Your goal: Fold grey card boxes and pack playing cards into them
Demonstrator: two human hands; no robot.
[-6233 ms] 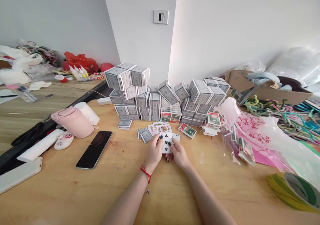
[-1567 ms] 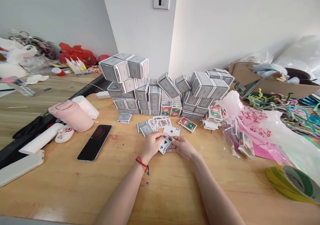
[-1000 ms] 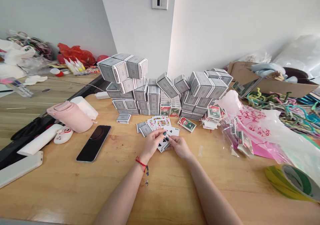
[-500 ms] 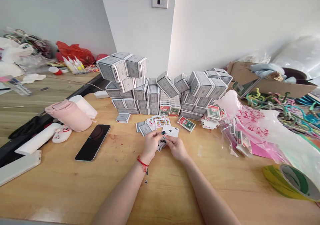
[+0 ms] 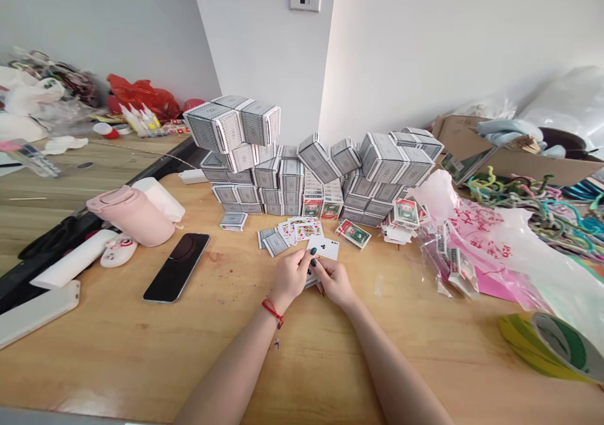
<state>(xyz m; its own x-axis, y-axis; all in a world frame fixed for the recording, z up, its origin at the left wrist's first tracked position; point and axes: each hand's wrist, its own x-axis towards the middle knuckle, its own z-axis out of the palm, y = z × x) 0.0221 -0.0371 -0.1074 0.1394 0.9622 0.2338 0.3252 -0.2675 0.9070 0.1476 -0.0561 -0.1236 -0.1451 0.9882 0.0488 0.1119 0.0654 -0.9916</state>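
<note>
Going left to right on my feed, using the stacked card boxes (image 5: 291,176) at the back of the wooden surface (image 5: 104,356) as my landmark. Well left of them, toward the surface edge, are a white plastic case (image 5: 35,321) and a white roll (image 5: 68,268). Closer in are a pink bottle (image 5: 131,216), lying on its side, and a small white-and-pink rabbit-faced item (image 5: 119,252); I can't tell what that is. A black smartphone (image 5: 177,268) lies nearer the stacked card boxes, face up.

Just in front of the stacked card boxes sit a single grey deck box (image 5: 233,221) and a spread of loose cards (image 5: 290,233), some face up, some grey backs up. Below that spread, I have my left hand (image 5: 291,277), with a red string bracelet (image 5: 272,310), and my right hand (image 5: 334,281) together, with the fingertips of both clamped on a small bunch of playing cards (image 5: 323,248). A clubs card shows on top; the lower cards are mostly hidden by my fingers.

Right of the hands are a green-and-red card deck (image 5: 353,234) and a pile of card packs (image 5: 401,224). Further right are a pink-printed plastic bag (image 5: 476,236), colored pipe cleaners (image 5: 514,208), a cardboard box (image 5: 519,167) and a roll of yellow-green tape (image 5: 552,356).
</note>
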